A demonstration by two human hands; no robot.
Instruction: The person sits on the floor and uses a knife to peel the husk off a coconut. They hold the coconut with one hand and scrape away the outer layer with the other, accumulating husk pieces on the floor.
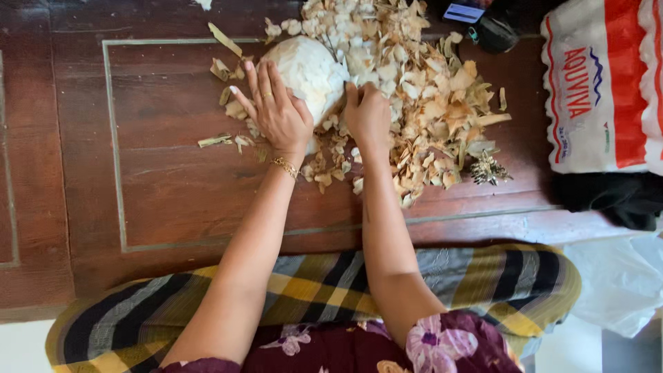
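My left hand [276,110] rests with fingers spread against the left side of a large white rounded lump [311,69], which looks like a peeled vegetable or fruit. A gold bracelet sits on that wrist. My right hand [368,117] has its fingers curled down at the lump's right edge; whether it grips anything is hidden. Around both hands lies a big heap of pale and tan peelings and husk scraps [414,76] on a dark wooden board [173,179].
A white and red printed sack [601,83] stands at the right, dark cloth [615,197] below it, and clear plastic [615,276] nearer me. A small spiky dried cluster [489,169] lies by the heap. A checked yellow and black cloth [324,283] covers my lap.
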